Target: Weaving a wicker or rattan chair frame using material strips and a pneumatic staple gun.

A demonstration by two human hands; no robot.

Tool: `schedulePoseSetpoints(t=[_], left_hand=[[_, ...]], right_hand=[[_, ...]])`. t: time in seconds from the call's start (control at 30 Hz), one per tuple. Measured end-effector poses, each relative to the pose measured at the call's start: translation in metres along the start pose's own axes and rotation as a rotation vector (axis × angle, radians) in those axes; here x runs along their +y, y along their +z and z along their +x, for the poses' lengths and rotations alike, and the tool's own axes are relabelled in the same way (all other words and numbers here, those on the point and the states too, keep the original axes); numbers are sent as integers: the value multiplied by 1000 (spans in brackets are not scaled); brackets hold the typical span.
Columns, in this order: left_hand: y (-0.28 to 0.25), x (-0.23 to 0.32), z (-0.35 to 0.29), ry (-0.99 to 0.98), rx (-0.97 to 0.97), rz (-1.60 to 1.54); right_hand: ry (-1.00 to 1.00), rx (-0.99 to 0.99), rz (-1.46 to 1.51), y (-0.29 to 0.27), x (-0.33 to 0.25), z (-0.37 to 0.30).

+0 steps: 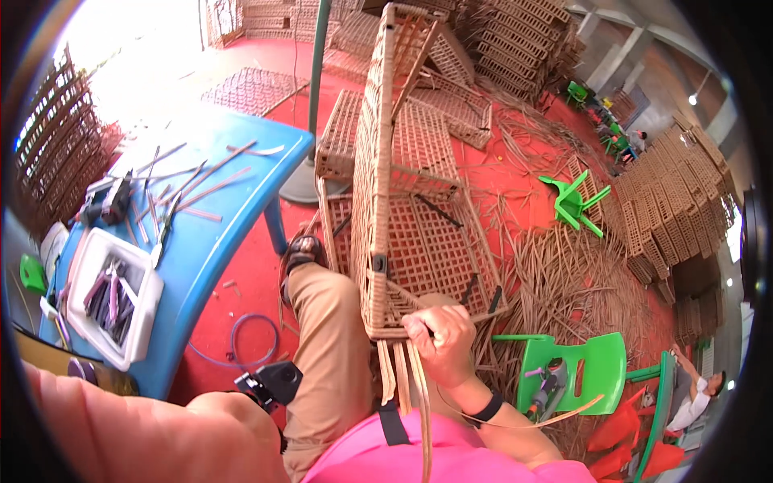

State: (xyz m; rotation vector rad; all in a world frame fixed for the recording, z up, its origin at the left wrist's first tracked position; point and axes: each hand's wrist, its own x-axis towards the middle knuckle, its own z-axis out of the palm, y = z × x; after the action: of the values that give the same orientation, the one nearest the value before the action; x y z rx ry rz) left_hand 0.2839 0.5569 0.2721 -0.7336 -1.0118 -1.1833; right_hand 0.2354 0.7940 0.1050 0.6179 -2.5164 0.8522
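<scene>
A brown woven wicker basket (376,185) stands on its side in front of me, its long wall upright and its lower corner close to my lap. My right hand (443,338) is closed at that corner, thumb pressed by the rim, gripping a wicker strip. Several loose strip ends (400,372) hang from the corner over my pink shirt. Another thin strip (564,414) curves out past my right wrist, which wears a black band. My left arm (153,427) fills the lower left, very near; a black device (272,382) sits by its wrist. The left hand's fingers are hidden.
On the blue table (241,193) at left lie cut strips, a power tool (117,201) and a white tray (149,314) of pliers. A green chair (600,366) at right holds another tool. Strip heaps (555,290), stacked woven panels (672,201) and a green pole (316,80) surround me.
</scene>
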Motion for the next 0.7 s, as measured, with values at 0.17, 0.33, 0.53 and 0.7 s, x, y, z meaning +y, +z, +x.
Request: schedulePoseSetpoints(t=[0.17, 0.33, 0.53, 0.7], left_hand=[[9, -1, -4, -4, -2, 20], [5, 2, -9, -52, -22, 92], [-33, -7, -56, -376, 1, 296], [-56, -9, -138, -1073, -406, 222]], right_hand=[[-55, 37, 2, 3, 2, 2], [-76, 57, 7, 6, 11, -4], [36, -18, 172, -12, 1, 7], [-36, -260, 475, -48, -22, 21]])
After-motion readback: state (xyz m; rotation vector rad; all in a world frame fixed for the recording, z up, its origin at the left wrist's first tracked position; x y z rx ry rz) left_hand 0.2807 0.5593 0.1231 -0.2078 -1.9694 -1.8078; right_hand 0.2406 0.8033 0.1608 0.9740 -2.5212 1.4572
